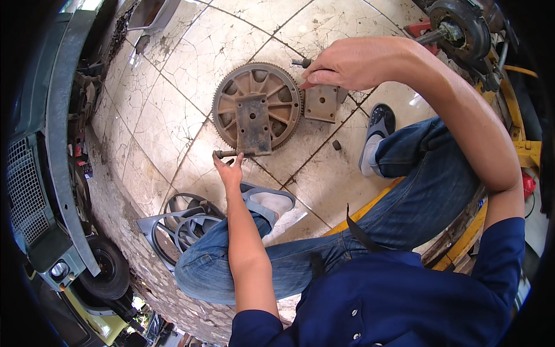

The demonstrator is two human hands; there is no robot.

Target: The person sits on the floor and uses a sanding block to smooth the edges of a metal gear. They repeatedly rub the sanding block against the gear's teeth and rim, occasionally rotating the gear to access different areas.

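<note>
A rusty toothed flywheel (281, 114) lies flat on the floor. On top of it rests a brown steel plate (253, 124) with several holes, its near end reaching the wheel's near rim. At that end my left hand (230, 169) pinches a bolt (226, 154) that lies crosswise along the plate's edge. My right hand (341, 65) is above the floor right of the wheel, its fingers closed around a short dark rod-like piece (300, 62) with a shiny tip. Beneath this hand sits a second drilled plate (321, 105), partly hidden, close to the wheel's right rim.
A small dark cylindrical piece (336, 144) lies on the tiles. Grey fan shrouds (191, 222) are by my left foot. A wheel hub (459, 29) and yellow metal frame (511, 115) stand at right. Along the left is a vehicle front with a bumper (63, 144).
</note>
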